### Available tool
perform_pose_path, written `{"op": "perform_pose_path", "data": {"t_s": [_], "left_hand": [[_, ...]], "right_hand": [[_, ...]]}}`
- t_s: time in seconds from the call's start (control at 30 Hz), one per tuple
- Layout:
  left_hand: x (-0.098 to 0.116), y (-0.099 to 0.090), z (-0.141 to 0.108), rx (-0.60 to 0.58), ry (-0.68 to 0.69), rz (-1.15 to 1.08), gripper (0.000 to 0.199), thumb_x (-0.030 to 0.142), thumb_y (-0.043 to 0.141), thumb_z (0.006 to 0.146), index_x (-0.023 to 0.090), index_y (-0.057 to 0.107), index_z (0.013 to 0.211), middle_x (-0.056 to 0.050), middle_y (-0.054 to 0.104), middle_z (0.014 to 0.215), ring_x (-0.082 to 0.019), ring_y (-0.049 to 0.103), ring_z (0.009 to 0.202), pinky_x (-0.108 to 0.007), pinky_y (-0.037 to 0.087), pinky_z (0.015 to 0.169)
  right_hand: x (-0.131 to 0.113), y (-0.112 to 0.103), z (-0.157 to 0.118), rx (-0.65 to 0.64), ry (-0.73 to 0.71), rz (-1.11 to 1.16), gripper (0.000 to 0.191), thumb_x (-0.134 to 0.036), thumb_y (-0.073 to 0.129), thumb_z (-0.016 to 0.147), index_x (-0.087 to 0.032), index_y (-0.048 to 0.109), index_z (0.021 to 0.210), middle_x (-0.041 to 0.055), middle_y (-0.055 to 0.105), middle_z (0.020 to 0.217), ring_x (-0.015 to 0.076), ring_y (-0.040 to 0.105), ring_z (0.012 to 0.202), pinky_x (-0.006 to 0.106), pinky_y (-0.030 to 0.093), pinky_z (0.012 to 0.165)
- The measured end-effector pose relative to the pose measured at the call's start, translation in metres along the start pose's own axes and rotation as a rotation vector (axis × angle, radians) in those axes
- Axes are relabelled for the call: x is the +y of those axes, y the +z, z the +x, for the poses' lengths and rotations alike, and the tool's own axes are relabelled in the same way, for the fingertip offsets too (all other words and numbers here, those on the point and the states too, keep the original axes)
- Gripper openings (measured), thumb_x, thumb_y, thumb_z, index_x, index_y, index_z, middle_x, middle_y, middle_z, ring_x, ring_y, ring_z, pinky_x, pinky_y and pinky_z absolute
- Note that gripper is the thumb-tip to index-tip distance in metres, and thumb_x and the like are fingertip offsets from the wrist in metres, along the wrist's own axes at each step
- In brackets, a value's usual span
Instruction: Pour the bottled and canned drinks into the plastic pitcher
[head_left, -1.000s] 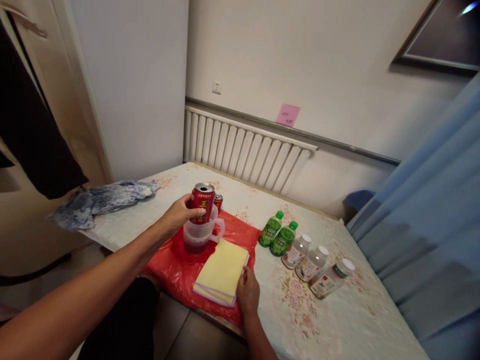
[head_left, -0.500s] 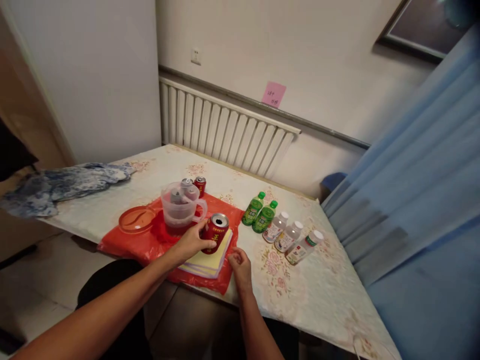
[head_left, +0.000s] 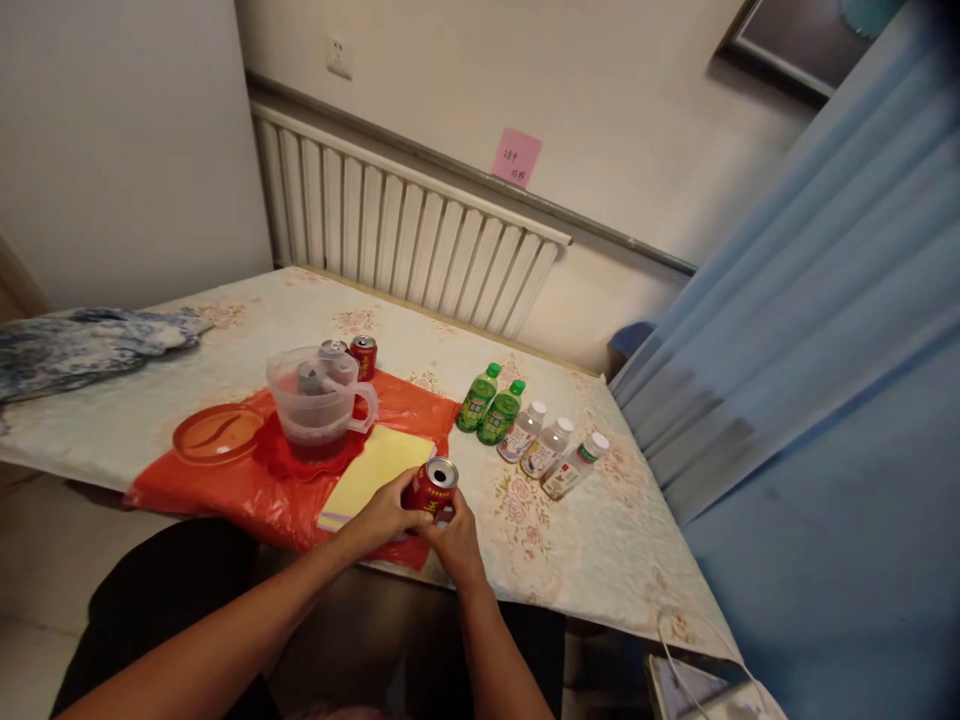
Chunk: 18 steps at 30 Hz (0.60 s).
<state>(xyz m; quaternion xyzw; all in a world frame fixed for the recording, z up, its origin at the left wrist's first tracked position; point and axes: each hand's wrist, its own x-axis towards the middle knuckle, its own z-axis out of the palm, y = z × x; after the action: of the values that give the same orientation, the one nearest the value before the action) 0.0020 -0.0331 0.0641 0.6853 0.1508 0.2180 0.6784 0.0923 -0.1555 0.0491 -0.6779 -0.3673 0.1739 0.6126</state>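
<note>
A red drink can (head_left: 435,482) with its top opened is held upright between both hands near the table's front edge. My left hand (head_left: 390,512) grips its left side, while my right hand (head_left: 456,535) closes round the right and lower part. Just behind the can lies a stack of yellow paper (head_left: 382,462) on a red plastic bag (head_left: 247,505). A clear plastic jug (head_left: 315,405) with a handle stands on the bag to the left. Beside it rests an orange-red round lid (head_left: 217,434).
Behind the jug stand a red can (head_left: 364,357) and another can (head_left: 334,348). Two green bottles (head_left: 478,400) and three white-capped bottles (head_left: 547,448) form a row to the right. A patterned cloth (head_left: 90,345) lies far left; a blue curtain (head_left: 810,300) hangs right.
The can has moved from above the yellow paper toward me and right. My right hand, formerly apart from it, now holds it too. The camera view has turned somewhat to the right.
</note>
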Motion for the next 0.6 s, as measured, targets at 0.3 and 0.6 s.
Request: {"op": "perform_pose_path", "data": {"t_s": [0.3, 0.6], "left_hand": [[-0.032, -0.002, 0.013, 0.004, 0.112, 0.308, 0.077, 0.04, 0.072, 0.072, 0.015, 0.043, 0.138, -0.017, 0.053, 0.14, -0.032, 0.05, 0.129, -0.046, 0.04, 0.11], [-0.066, -0.058, 0.02, 0.179, 0.299, 1.177, 0.02, 0.025, 0.044, 0.095, 0.016, 0.061, 0.099, -0.012, 0.063, 0.099, -0.027, 0.057, 0.097, -0.043, 0.046, 0.092]], "right_hand": [[0.021, -0.018, 0.015, 0.153, 0.06, -0.04, 0.051, -0.026, 0.076, 0.059, -0.016, 0.064, 0.108, 0.0041, 0.074, 0.096, 0.0194, 0.068, 0.082, 0.028, 0.055, 0.075], [0.058, -0.048, 0.069, 0.369, 0.119, -0.191, 0.057, -0.03, 0.077, 0.054, -0.014, 0.063, 0.108, 0.0089, 0.072, 0.097, 0.0239, 0.067, 0.084, 0.033, 0.054, 0.076]]}}
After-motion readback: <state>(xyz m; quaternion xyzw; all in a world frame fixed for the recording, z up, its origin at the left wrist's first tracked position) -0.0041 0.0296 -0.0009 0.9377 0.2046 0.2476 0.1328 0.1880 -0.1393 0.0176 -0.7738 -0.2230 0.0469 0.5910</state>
